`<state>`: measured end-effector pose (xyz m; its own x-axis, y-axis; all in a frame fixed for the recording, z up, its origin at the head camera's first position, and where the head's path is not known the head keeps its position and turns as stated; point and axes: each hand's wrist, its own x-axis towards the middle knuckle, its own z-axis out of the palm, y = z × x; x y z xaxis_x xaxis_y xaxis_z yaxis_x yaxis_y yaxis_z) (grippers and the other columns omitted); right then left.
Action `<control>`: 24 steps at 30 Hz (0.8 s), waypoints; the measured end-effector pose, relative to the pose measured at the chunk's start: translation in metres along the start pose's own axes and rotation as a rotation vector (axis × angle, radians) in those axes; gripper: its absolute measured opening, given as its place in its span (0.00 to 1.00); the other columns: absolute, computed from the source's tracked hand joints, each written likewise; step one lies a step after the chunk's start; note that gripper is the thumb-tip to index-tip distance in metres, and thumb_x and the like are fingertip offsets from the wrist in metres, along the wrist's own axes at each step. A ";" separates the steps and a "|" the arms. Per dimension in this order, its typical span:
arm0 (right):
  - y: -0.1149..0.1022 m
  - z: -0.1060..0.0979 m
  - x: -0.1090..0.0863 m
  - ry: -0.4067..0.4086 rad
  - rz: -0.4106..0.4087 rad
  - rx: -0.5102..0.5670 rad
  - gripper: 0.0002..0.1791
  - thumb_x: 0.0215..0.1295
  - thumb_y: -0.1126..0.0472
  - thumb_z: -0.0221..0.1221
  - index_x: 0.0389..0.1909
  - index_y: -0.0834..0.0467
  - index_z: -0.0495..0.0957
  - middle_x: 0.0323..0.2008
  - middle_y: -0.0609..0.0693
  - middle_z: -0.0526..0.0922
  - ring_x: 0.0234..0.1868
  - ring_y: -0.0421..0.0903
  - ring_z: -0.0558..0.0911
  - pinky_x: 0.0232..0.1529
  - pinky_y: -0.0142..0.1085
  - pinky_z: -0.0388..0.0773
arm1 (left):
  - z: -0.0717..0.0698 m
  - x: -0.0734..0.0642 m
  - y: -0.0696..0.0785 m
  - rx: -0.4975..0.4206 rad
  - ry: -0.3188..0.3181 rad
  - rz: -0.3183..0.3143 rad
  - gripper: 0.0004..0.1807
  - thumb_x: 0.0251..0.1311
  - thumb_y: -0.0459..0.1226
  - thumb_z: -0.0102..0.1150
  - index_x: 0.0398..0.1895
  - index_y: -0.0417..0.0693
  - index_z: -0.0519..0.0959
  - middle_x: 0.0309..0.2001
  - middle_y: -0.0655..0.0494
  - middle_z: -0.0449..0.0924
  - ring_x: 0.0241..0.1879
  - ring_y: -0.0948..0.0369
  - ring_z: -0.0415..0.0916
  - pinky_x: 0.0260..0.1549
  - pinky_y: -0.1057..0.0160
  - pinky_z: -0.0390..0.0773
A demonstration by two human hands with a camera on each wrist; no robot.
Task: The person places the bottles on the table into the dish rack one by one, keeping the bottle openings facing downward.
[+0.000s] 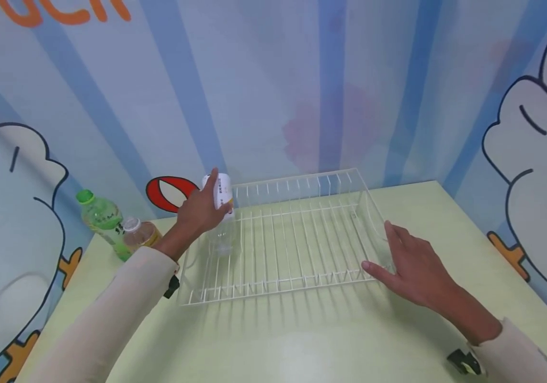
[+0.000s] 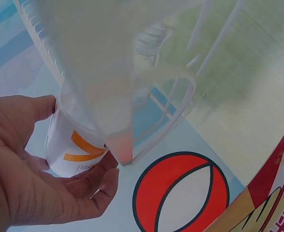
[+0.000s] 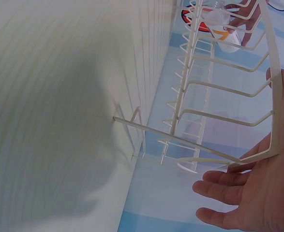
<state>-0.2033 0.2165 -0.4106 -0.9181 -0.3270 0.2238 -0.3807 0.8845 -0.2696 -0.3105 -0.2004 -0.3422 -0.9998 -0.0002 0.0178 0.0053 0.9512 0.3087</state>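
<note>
My left hand (image 1: 201, 208) grips a clear plastic bottle (image 1: 224, 236) round its white-labelled upper part. The bottle stands roughly upright, its clear lower part inside the left end of a white wire dish rack (image 1: 273, 290). In the left wrist view, thumb and fingers curl round the white label (image 2: 79, 150), which bears orange marks; a blurred pale shape hides part of the bottle. At the rack's right end, my right hand (image 1: 419, 266) rests against the rim with thumb and fingers spread and fairly straight. The right wrist view has the palm (image 3: 272, 193) along the rack's edge.
Left of the rack stand a green bottle (image 1: 103, 215) with a green cap and a smaller brownish bottle (image 1: 141, 234) with a white cap. The pale table (image 1: 302, 340) meets a printed blue wall (image 1: 264, 106) behind the rack.
</note>
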 end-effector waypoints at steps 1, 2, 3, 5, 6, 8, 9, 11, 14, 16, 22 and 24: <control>0.000 0.001 0.000 -0.003 0.001 0.001 0.55 0.67 0.34 0.54 0.73 0.75 0.50 0.68 0.74 0.62 0.64 0.72 0.67 0.59 0.66 0.66 | 0.001 -0.001 -0.001 -0.001 -0.001 -0.001 0.51 0.67 0.50 0.57 0.81 0.58 0.34 0.44 0.39 0.75 0.37 0.47 0.75 0.22 0.56 0.77; 0.000 0.001 -0.001 -0.004 0.000 0.000 0.55 0.67 0.34 0.54 0.73 0.75 0.50 0.68 0.74 0.62 0.64 0.72 0.67 0.59 0.66 0.66 | 0.002 -0.002 -0.001 -0.001 -0.001 0.000 0.51 0.67 0.50 0.57 0.81 0.58 0.34 0.45 0.39 0.74 0.37 0.47 0.75 0.22 0.55 0.77; 0.000 0.002 -0.001 -0.003 0.000 0.000 0.55 0.67 0.34 0.54 0.73 0.75 0.50 0.68 0.74 0.62 0.64 0.72 0.67 0.59 0.66 0.66 | 0.002 -0.003 -0.002 0.003 -0.004 0.004 0.51 0.67 0.50 0.57 0.81 0.58 0.33 0.46 0.38 0.74 0.38 0.47 0.75 0.23 0.54 0.77; 0.000 0.003 -0.001 -0.001 -0.003 0.000 0.54 0.67 0.34 0.55 0.73 0.75 0.50 0.68 0.74 0.62 0.63 0.72 0.68 0.58 0.66 0.66 | 0.001 -0.005 -0.002 0.019 -0.009 0.014 0.50 0.68 0.51 0.55 0.81 0.58 0.33 0.48 0.36 0.73 0.39 0.46 0.74 0.25 0.53 0.77; -0.001 0.003 -0.001 -0.002 -0.005 0.001 0.54 0.67 0.34 0.55 0.73 0.75 0.50 0.68 0.74 0.62 0.63 0.72 0.68 0.58 0.66 0.66 | 0.000 -0.006 -0.002 0.026 -0.010 0.017 0.50 0.68 0.52 0.55 0.81 0.59 0.33 0.49 0.36 0.72 0.39 0.46 0.74 0.26 0.52 0.77; 0.000 0.004 -0.001 0.004 -0.014 0.004 0.54 0.67 0.34 0.55 0.73 0.75 0.50 0.68 0.74 0.62 0.63 0.72 0.68 0.58 0.66 0.67 | -0.005 -0.010 -0.001 0.041 -0.001 0.033 0.48 0.69 0.53 0.53 0.81 0.60 0.34 0.50 0.34 0.70 0.40 0.45 0.73 0.27 0.50 0.76; 0.000 0.004 -0.001 0.009 -0.021 0.007 0.54 0.67 0.35 0.56 0.73 0.75 0.50 0.67 0.74 0.63 0.63 0.72 0.68 0.58 0.66 0.67 | -0.008 -0.013 0.000 0.046 0.009 0.046 0.48 0.69 0.53 0.52 0.81 0.60 0.34 0.51 0.33 0.68 0.40 0.45 0.72 0.27 0.49 0.76; 0.001 0.004 -0.001 0.020 -0.031 0.011 0.54 0.67 0.36 0.56 0.73 0.75 0.51 0.67 0.74 0.63 0.62 0.72 0.69 0.57 0.65 0.68 | -0.017 -0.019 0.003 0.039 0.043 0.073 0.46 0.70 0.54 0.50 0.81 0.60 0.36 0.54 0.31 0.66 0.41 0.44 0.71 0.29 0.47 0.76; 0.002 0.004 -0.001 0.037 -0.045 0.014 0.53 0.66 0.37 0.57 0.72 0.75 0.52 0.66 0.75 0.65 0.60 0.72 0.71 0.56 0.65 0.69 | -0.031 -0.030 0.007 -0.006 0.092 0.125 0.45 0.71 0.55 0.49 0.81 0.59 0.38 0.59 0.29 0.64 0.46 0.42 0.72 0.32 0.45 0.76; 0.002 0.003 -0.001 0.039 -0.049 0.016 0.53 0.66 0.37 0.57 0.72 0.75 0.51 0.65 0.75 0.65 0.59 0.72 0.72 0.54 0.65 0.69 | -0.039 -0.039 0.011 -0.045 0.118 0.149 0.44 0.71 0.54 0.50 0.81 0.58 0.39 0.63 0.29 0.62 0.51 0.41 0.71 0.35 0.44 0.77; 0.003 0.002 0.000 0.037 -0.049 0.027 0.53 0.67 0.37 0.58 0.73 0.75 0.51 0.64 0.76 0.66 0.54 0.72 0.75 0.51 0.64 0.72 | -0.053 -0.068 0.017 -0.142 0.204 0.177 0.43 0.69 0.53 0.53 0.81 0.62 0.43 0.67 0.35 0.62 0.56 0.46 0.70 0.38 0.46 0.76; 0.002 0.002 0.000 0.029 -0.045 0.029 0.53 0.67 0.37 0.58 0.73 0.75 0.51 0.64 0.76 0.65 0.54 0.72 0.74 0.51 0.65 0.71 | -0.054 -0.077 0.015 -0.168 0.223 0.174 0.44 0.69 0.53 0.54 0.81 0.63 0.42 0.70 0.37 0.59 0.60 0.45 0.68 0.42 0.42 0.77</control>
<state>-0.2042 0.2181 -0.4129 -0.8964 -0.3565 0.2632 -0.4254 0.8587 -0.2858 -0.2325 -0.2024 -0.2870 -0.9554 0.0728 0.2863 0.1973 0.8787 0.4347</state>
